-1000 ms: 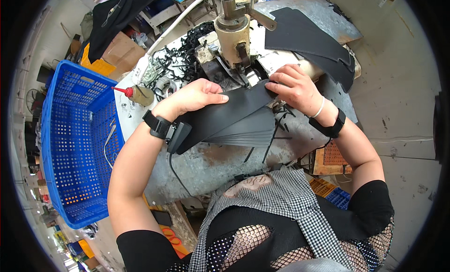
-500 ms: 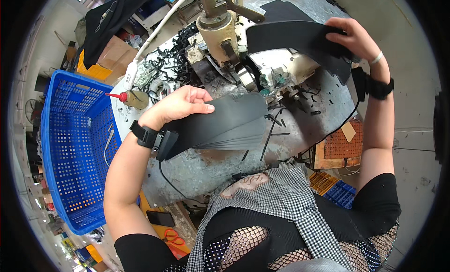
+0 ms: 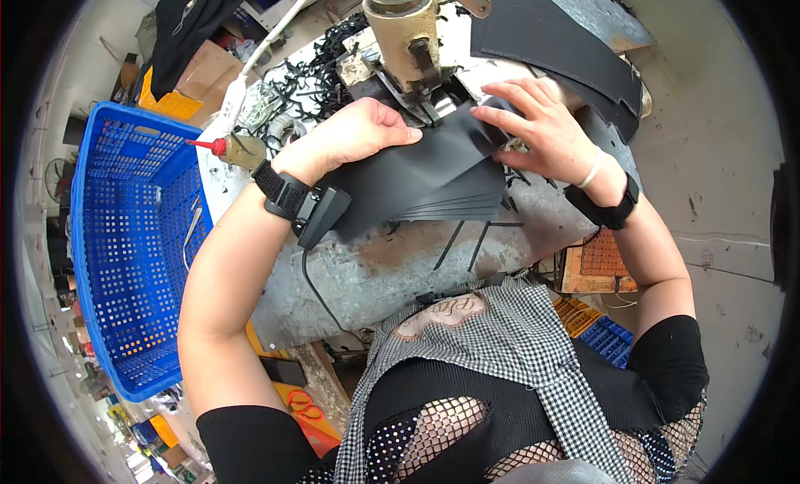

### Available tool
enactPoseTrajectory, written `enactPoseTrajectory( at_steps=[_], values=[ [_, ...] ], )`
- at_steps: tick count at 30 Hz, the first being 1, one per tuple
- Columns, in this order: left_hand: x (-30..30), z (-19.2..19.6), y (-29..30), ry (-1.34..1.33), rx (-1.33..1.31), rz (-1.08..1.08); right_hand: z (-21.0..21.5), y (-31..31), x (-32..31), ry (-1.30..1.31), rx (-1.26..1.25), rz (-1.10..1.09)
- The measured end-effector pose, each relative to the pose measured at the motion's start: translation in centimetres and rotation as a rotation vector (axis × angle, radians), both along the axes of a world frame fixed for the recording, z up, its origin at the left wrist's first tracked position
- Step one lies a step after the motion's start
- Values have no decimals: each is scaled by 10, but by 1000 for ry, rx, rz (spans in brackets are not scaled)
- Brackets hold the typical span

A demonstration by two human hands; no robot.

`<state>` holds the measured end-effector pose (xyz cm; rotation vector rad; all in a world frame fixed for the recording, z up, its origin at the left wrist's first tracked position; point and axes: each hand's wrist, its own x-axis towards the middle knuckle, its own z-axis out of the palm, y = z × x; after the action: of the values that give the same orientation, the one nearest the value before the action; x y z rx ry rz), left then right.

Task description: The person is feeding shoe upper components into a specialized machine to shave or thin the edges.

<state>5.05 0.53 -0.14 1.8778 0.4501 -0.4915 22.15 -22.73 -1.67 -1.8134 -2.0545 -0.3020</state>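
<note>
A worn grey metal work table (image 3: 392, 271) takes up the middle of the view, its surface scuffed and stained, and a tall blue perforated plastic crate (image 3: 125, 242) stands just beside it on the person's left. At the far edge of the table sits a heavy tan machine head (image 3: 404, 25), with a tangle of thin black offcut strips (image 3: 287, 88) heaped to its left. To the right of the machine, a spread of large black sheet pieces (image 3: 558, 42) lies over the far right corner of the table, well apart from the hands' own work. In front of the machine lies a fanned stack of black sheet pieces (image 3: 425, 180), flat on the table with its far end pushed up under the machine's foot. The left hand (image 3: 354, 134) rests palm down on the stack's left part, fingers together and pressing the top sheet flat. The right hand (image 3: 542, 134) lies on the stack's right end with its fingers spread; the fingertips pin the sheet edge near the machine, though whether the thumb curls under the edge cannot be told. A black wrist-worn device (image 3: 304, 205) with a cable sits on the left wrist, and a black band (image 3: 612, 209) on the right. A small oil bottle with a red nozzle (image 3: 233, 148) stands near the table's left edge.
</note>
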Motion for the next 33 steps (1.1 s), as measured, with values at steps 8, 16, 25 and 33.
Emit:
enactPoseTrajectory(
  at_steps=[8, 16, 25, 33],
  values=[
    [-21, 1, 9, 8, -259, -30, 57, -14, 67, 15, 44, -23],
    [-37, 10, 12, 75, -297, -27, 49, -41, 161, -19, -57, -681],
    [-45, 6, 12, 134, -248, -14, -21, -11, 122, -96, 83, -459],
    [-37, 1, 9, 125, -206, -48, -33, 4, 147, -72, 128, -531]
  ],
)
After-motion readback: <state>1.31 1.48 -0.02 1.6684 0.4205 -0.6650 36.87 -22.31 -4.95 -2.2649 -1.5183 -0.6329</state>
